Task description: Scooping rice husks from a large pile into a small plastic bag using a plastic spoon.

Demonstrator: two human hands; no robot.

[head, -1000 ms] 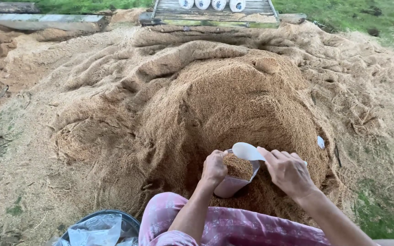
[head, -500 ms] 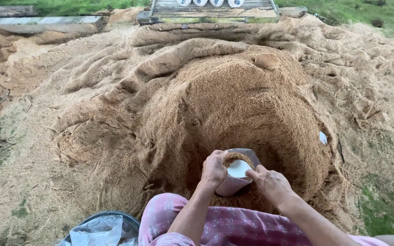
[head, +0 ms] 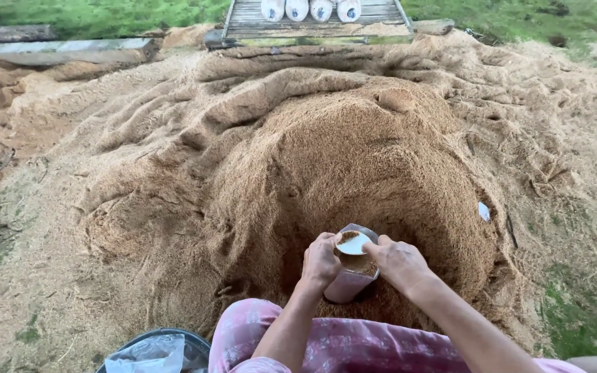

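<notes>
Head view looks down on one big mound of brown sawdust (head: 326,159) in front of me, where my left hand (head: 320,261) is wrapped around a clear plastic container (head: 351,280) part-filled with sawdust and pressed against the foot of the mound, while my right hand (head: 399,262) pinches a small white scoop (head: 354,243) over its mouth. Nothing blocks either hand, though my pink patterned trouser leg (head: 340,345) lies just below the container and one dark bucket lined with clear plastic (head: 153,351) sits at my lower left. Far behind the mound I count four white sacks (head: 310,9) on one wooden pallet (head: 312,24), and one small white scrap (head: 484,211) lies on the mound's right slope.
</notes>
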